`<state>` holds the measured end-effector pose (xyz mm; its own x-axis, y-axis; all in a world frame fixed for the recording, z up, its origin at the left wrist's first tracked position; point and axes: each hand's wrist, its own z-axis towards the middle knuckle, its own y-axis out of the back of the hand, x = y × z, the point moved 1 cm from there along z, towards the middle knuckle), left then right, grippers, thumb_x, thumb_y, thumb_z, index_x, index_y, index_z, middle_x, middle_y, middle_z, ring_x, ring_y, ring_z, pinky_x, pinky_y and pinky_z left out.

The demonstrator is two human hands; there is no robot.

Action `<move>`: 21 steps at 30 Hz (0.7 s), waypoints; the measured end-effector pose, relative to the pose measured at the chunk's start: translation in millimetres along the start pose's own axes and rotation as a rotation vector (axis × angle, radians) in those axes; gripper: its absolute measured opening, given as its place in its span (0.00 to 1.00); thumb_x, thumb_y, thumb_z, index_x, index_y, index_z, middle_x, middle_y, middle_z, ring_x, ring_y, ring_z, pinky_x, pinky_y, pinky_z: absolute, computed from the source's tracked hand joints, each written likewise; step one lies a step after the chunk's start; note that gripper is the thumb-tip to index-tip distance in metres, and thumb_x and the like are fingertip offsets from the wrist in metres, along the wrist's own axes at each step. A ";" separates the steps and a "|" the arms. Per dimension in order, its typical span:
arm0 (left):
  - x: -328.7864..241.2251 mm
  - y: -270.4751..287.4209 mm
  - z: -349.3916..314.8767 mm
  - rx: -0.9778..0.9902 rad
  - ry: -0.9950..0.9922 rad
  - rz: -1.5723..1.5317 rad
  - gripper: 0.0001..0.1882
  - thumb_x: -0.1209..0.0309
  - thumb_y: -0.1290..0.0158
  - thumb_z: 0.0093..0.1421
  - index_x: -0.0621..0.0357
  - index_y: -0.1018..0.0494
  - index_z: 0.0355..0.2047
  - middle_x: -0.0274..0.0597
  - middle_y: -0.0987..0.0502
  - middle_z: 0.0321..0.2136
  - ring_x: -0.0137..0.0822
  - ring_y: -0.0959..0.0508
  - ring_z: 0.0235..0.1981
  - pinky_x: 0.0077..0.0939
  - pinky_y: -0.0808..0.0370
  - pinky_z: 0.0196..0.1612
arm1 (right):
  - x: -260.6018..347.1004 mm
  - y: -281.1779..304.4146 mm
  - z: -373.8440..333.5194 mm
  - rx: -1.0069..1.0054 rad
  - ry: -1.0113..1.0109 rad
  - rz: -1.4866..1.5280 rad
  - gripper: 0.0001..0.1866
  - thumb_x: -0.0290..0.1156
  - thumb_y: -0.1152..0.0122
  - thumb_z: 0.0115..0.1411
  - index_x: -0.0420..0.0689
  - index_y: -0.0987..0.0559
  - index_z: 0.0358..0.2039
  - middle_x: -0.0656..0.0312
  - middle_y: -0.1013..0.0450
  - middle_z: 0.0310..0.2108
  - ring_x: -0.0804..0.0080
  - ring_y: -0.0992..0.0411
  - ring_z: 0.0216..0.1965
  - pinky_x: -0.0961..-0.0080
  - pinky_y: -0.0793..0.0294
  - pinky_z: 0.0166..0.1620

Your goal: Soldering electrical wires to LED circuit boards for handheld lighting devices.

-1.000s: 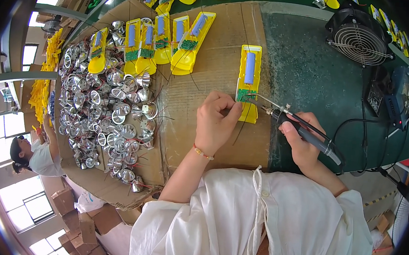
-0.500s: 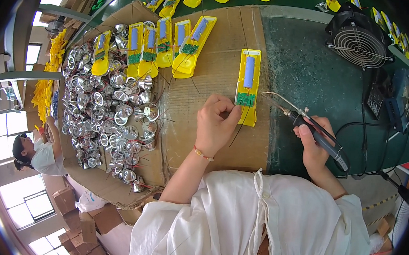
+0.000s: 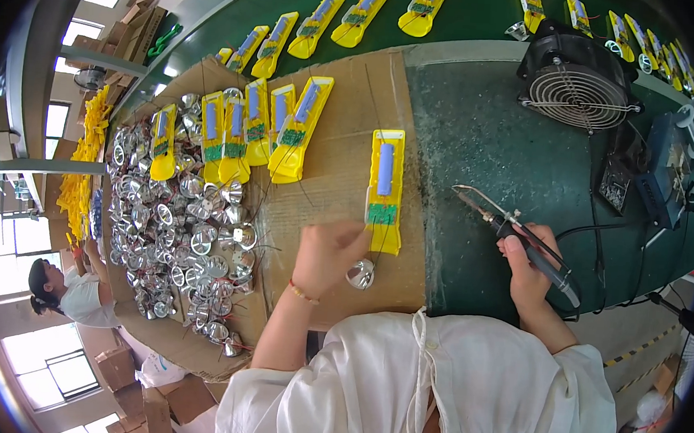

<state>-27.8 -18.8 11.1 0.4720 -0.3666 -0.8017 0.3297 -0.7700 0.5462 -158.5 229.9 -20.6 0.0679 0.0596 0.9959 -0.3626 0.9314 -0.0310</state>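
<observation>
A yellow plastic housing (image 3: 394,240) lies on the cardboard in front of me, with a blue cylindrical battery (image 3: 386,169) and a green circuit board (image 3: 382,213) in it. My left hand (image 3: 328,254) is at its lower left edge, fingers curled together and blurred; what they pinch is hidden. Just below those fingers sits a shiny reflector cup (image 3: 361,275). To the right, my right hand (image 3: 530,265) is closed around a soldering iron (image 3: 543,262) with a thin metal tube along it. The iron's tip points up-left, apart from the board.
Silver reflector cups (image 3: 172,236) with wires pile up at left, several yellow housings (image 3: 305,125) beside them. More housings (image 3: 361,16) line the far green table. A black fan (image 3: 578,92) and a blue soldering station (image 3: 663,178) stand right. Another person (image 3: 76,290) is far left.
The view has shifted. My left hand has drawn left from the board, and a reflector cup now shows beneath it. The soldering iron has moved right, farther from the board.
</observation>
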 end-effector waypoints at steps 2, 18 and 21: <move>-15.7 0.8 21.0 0.041 -0.063 0.119 0.08 0.71 0.48 0.50 0.65 0.26 0.20 0.42 0.26 0.14 0.29 0.25 0.16 0.22 0.29 0.23 | -2.9 -1.3 1.6 -0.019 -0.032 -0.009 0.09 0.24 0.41 0.53 0.36 0.29 0.33 0.59 0.27 0.25 0.79 0.29 0.26 0.84 0.30 0.30; -139.3 -41.6 296.7 -0.067 -0.300 0.740 0.21 0.53 0.41 0.41 0.57 0.23 0.28 0.49 0.23 0.33 0.44 0.24 0.36 0.33 0.27 0.41 | 5.0 -3.9 6.1 -0.003 -0.144 -0.082 0.09 0.25 0.37 0.50 0.39 0.29 0.30 0.64 0.29 0.23 0.82 0.33 0.24 0.84 0.33 0.28; -124.6 -33.4 255.1 -0.065 -0.244 0.636 0.17 0.56 0.47 0.45 0.56 0.21 0.28 0.49 0.23 0.31 0.44 0.23 0.35 0.33 0.26 0.40 | -2.2 -2.3 1.7 0.018 -0.110 -0.070 0.09 0.24 0.37 0.50 0.39 0.28 0.31 0.64 0.29 0.24 0.82 0.33 0.24 0.84 0.33 0.28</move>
<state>-306.3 -80.6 30.8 0.3945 -0.8508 -0.3472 0.1013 -0.3353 0.9367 -159.3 227.1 -22.6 -0.0089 -0.0460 0.9989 -0.3772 0.9253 0.0393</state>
